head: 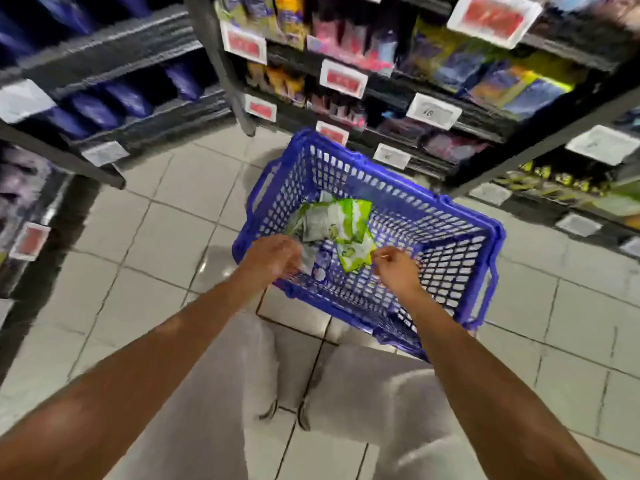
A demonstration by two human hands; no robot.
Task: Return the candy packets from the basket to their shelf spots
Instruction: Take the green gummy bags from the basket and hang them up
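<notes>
A blue plastic basket (450, 237) stands on the tiled floor in front of me. Inside lie green-and-white candy packets (332, 220), one more green packet (356, 252) nearer me, and a purple-white packet (320, 266) partly under my left hand. My left hand (273, 258) hangs over the basket's near left rim with loosely curled fingers, just above a pale packet; motion blur hides any contact. My right hand (394, 268) hovers over the near rim with fingers curled and thumb against forefinger, right beside the green packet's corner, and nothing shows in it.
Dark shelves (398, 88) with candy and snack packets and red and white price tags (343, 77) rise right behind the basket. A shelf unit of blue bags (114, 95) stands on the left. My legs in pale trousers (242, 393) are below the basket.
</notes>
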